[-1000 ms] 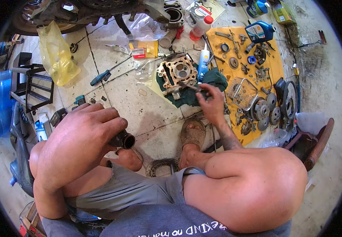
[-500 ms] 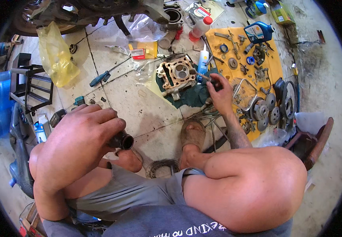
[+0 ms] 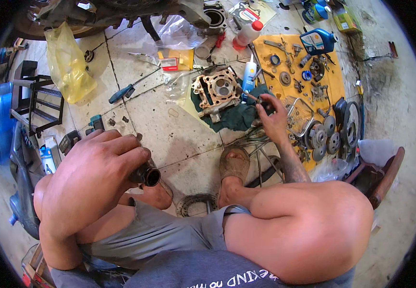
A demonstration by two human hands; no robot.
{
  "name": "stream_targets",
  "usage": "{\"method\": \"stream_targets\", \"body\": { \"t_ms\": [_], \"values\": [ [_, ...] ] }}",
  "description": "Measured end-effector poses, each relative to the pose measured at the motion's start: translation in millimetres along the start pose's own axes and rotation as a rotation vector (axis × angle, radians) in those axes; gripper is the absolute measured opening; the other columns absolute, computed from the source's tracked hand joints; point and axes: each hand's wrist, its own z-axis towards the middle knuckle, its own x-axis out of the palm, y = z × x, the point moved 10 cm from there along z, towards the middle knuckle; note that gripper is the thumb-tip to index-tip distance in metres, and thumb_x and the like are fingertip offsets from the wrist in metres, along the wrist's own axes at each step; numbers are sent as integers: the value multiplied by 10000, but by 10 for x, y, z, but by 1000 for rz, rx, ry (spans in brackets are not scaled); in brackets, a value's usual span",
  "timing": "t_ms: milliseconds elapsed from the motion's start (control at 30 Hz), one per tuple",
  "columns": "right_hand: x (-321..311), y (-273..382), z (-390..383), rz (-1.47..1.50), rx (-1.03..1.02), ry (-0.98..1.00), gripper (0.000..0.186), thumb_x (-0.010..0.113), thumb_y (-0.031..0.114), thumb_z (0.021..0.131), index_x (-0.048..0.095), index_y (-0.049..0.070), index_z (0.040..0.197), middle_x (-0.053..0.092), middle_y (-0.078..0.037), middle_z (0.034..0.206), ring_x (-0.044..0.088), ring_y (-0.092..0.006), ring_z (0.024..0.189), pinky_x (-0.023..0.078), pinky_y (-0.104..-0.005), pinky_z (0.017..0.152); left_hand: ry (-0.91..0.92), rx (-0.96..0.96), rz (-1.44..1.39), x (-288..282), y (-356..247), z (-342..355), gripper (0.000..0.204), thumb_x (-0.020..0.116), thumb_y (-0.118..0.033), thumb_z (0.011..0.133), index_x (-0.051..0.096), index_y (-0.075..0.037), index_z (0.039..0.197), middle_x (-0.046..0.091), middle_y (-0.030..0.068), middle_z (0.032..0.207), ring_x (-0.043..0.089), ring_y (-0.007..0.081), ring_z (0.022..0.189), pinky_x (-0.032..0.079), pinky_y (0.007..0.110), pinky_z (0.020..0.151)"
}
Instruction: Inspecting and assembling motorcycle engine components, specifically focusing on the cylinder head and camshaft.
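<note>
My left hand [image 3: 102, 168] is closed around a dark, hollow cylinder [image 3: 151, 176], its round open end facing up and to the right. My right hand [image 3: 273, 116] pinches a slim tool [image 3: 250, 96], perhaps a small brush, with a dark part between the fingers. The tool's thin end points toward a metal engine cylinder head [image 3: 223, 88] with round valves in its chamber. That cylinder head rests on a dark green cloth [image 3: 237, 120] on the floor, and the tool tip is close to its right side; I cannot tell if they touch.
Behind the cloth stands a white-and-blue tube [image 3: 249, 77]. To the right, a yellow sheet [image 3: 330, 89] bears several engine parts and a blue bottle [image 3: 317, 41]. A screwdriver [image 3: 122, 93], yellow bag [image 3: 70, 67] and black metal stand [image 3: 44, 103] are at left. A motorcycle [image 3: 121, 17] stands beyond.
My right hand has shifted slightly to the right and nearer to me, with the slim tool still in its fingers. My left hand keeps the cylinder in almost the same place.
</note>
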Motion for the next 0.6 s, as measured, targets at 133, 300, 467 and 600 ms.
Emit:
{"method": "stream_targets", "body": {
  "t_ms": [133,300,467,600],
  "values": [
    [-16,87,105,-32,20,-33,310,802,184,848,740,90,1137,729,-76,976,636,-206,827,514,-364,753,17,30,-1,-10,-40,7,351,790,-129,722,664,-57,1042,651,109,964,623,354,972,509,458,861],
    [167,311,502,22,-125,-85,320,803,223,841,743,130,1141,748,-78,1019,675,-232,915,470,-394,845,-5,97,-3,-76,-115,46,229,730,-119,756,629,-52,951,640,106,954,638,335,963,514,444,862],
    [593,819,461,-142,-280,50,310,790,226,837,756,101,1119,767,-99,1007,713,-291,946,517,-411,859,-23,48,-25,-90,86,-24,363,803,-116,704,673,-55,1038,655,119,963,630,360,963,521,462,850],
    [-51,456,655,-74,28,-147,315,786,152,855,740,34,1143,762,-98,1008,727,-212,939,543,-324,863,-107,61,-61,-353,216,-136,406,816,-122,717,675,-36,1088,675,147,1020,641,385,997,528,471,873]
  ]
}}
